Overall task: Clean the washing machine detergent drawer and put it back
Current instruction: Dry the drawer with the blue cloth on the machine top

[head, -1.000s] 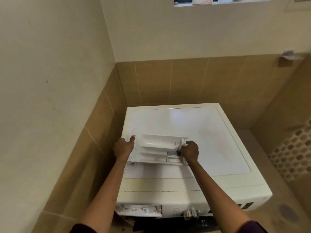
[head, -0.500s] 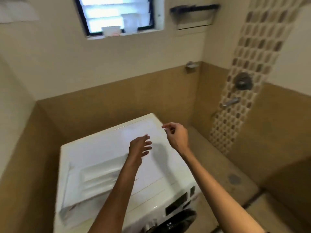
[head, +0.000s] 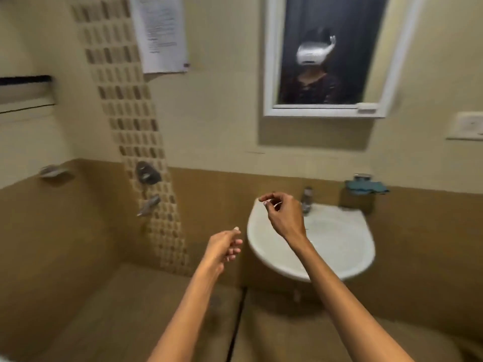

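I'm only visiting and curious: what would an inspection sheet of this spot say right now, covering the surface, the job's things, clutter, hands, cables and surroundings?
Surface: white washbasin fixed to the brown-tiled wall.
Job's things: detergent drawer and washing machine not in view.
Clutter: blue cloth on a wall holder beside the basin tap.
Hands: left hand and right hand held up in front of the basin, fingers loosely curled, nothing seen in them.
Cables: nothing seen.
Surroundings: mirror, paper notice, shower valve, wall switch.
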A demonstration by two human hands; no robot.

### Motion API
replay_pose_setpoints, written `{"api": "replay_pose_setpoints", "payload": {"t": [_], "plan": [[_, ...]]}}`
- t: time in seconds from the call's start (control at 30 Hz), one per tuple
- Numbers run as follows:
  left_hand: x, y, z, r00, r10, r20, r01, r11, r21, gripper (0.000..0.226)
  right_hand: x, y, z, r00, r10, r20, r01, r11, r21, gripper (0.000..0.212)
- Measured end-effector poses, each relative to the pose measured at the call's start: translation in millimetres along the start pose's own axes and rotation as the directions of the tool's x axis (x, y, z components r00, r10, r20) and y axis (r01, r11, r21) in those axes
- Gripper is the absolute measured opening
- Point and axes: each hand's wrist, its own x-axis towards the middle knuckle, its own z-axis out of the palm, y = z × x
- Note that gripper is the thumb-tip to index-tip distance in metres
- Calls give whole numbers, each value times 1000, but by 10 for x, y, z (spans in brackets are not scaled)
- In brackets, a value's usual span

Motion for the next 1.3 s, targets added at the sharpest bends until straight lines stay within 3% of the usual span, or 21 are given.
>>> {"api": "replay_pose_setpoints", "payload": {"t": [0.27, 0.6, 0.77, 0.97, 1.07, 1.3], "plan": [[623, 362, 2144, 942, 35, 333, -102, 977, 188, 8, 828, 1352, -1522, 947, 167, -275, -216, 963, -159, 23], [2042, 686, 3764, 911, -67, 407, -35, 971, 236, 25, 1895, 2586, -2083, 913, 297, -278, -386, 850, -359, 21], [2761, 691, 4328, 890, -108, 443, -12, 966, 258, 29, 2473, 3044, -1994, 917, 352, -190, -399, 800, -448, 22], [3409, 464, 4657, 920, -122, 372, -21, 934, 356, 30, 2886, 3379, -1746, 937, 346, -53, -307, 737, -602, 34], [3602, 358, 4734, 916, -142, 376, -15, 923, 385, 32, 2989, 3522, -1647, 943, 331, 4, -247, 711, -658, 28], [3677, 378, 4740, 877, -45, 478, -197, 874, 444, 23, 3109, 3542, -1729, 958, 242, -153, -286, 787, -546, 21]]}}
